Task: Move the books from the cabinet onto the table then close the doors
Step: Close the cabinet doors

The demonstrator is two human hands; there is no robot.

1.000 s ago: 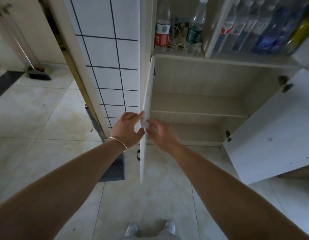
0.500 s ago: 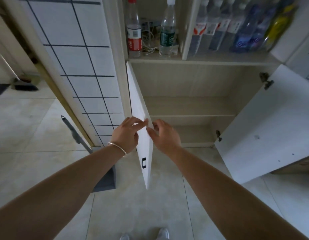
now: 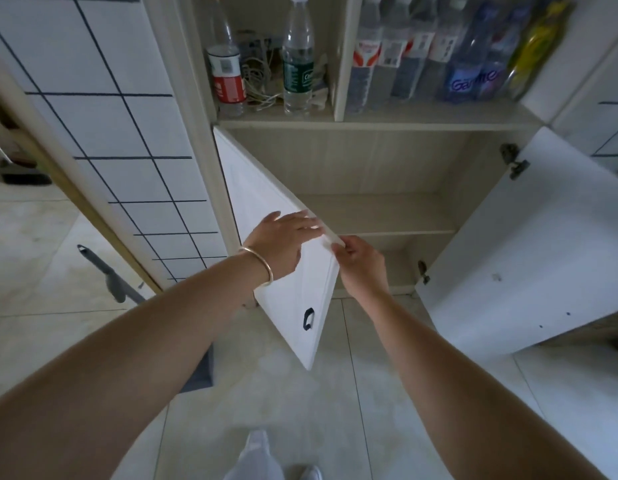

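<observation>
The low cabinet (image 3: 377, 174) stands with both doors swung out; its two shelves show no books. The white left door (image 3: 287, 299), with a small dark handle (image 3: 308, 319) near its lower edge, is partly swung toward the opening. My left hand (image 3: 281, 245) lies flat on the door's outer face near its free edge, fingers straight. My right hand (image 3: 361, 263) pinches that free edge from the inner side. The white right door (image 3: 529, 258) hangs wide open at the right. No table is in view.
An upper shelf (image 3: 370, 117) carries several plastic bottles and a tangle of cord. A white tiled panel (image 3: 103, 133) stands left of the cabinet. A dark dustpan handle (image 3: 103, 271) leans on the pale tile floor. My shoes (image 3: 266, 459) show at the bottom.
The left door has swung from edge-on toward the cabinet opening, showing its outer face and handle. Both hands stayed on its free edge and moved right with it.
</observation>
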